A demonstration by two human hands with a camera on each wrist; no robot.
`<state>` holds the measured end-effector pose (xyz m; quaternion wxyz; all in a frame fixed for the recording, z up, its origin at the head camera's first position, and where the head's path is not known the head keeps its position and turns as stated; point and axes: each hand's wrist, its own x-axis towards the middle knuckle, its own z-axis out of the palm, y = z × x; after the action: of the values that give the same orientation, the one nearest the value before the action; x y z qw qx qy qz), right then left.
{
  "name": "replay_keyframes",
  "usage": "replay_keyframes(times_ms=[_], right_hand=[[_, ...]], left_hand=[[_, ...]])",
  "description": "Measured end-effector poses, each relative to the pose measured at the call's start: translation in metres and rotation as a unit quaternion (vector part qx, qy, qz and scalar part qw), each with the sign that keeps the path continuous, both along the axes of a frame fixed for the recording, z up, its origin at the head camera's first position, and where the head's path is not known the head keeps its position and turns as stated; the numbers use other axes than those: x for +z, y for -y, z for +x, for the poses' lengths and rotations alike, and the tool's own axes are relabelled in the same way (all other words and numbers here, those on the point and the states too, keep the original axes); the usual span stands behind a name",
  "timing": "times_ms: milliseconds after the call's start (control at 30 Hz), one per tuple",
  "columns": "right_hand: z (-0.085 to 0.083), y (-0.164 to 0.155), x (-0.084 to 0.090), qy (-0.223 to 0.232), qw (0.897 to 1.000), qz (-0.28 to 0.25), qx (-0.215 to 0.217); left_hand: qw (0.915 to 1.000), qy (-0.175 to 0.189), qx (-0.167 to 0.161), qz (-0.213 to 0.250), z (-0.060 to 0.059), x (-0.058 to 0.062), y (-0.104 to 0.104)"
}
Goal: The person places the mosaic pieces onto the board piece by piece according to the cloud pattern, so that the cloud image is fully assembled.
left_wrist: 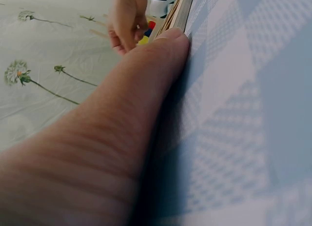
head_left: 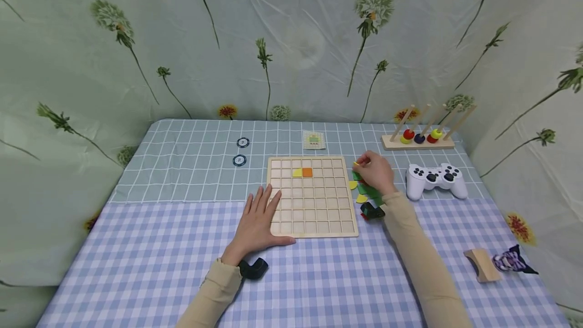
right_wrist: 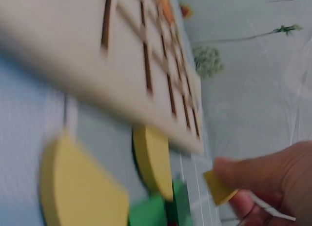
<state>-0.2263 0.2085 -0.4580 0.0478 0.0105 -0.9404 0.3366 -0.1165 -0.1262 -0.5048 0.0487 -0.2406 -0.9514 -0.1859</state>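
A square wooden grid board (head_left: 314,206) lies on the table, with a yellow piece (head_left: 297,172) and an orange square piece (head_left: 307,172) in neighbouring cells of an upper row. My left hand (head_left: 258,224) rests at the board's left and lower-left edge, fingers spread straight. At the board's right side my right hand (head_left: 375,170) pinches a small yellow piece (right_wrist: 219,188) between thumb and fingers, raised off the table. Below it lie yellow quarter-round pieces (right_wrist: 80,187) and green pieces (right_wrist: 148,211), partly hidden by the hand.
A pattern card (head_left: 314,140) lies behind the board; two round chips (head_left: 239,160) are at its left. Toward the right stand a peg rack (head_left: 418,144) with beads, a white game controller (head_left: 435,181), a wooden arch block (head_left: 483,264) and a small purple-and-black item (head_left: 512,260).
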Motion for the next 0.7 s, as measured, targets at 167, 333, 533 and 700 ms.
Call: replay_keyframes(times_ms=[167,333,533,700], right_hand=[[0.000,0.018,0.000,-0.038,0.994,-0.081,0.056],[-0.001,0.039,0.001,-0.019,0.989,-0.116,0.088],[-0.001,0.058,-0.002,0.010,0.986,-0.129,0.109],[-0.004,0.067,-0.007,0.020,0.986,-0.120,0.115]], left_hand=[[1.0000,0.002,0.003,0.000,0.000,0.000,0.001],[1.0000,0.000,0.002,-0.002,0.000,-0.001,0.001],[1.0000,0.004,0.001,-0.001,-0.001,0.000,0.000],[1.0000,0.006,0.003,-0.007,-0.001,-0.001,0.000]])
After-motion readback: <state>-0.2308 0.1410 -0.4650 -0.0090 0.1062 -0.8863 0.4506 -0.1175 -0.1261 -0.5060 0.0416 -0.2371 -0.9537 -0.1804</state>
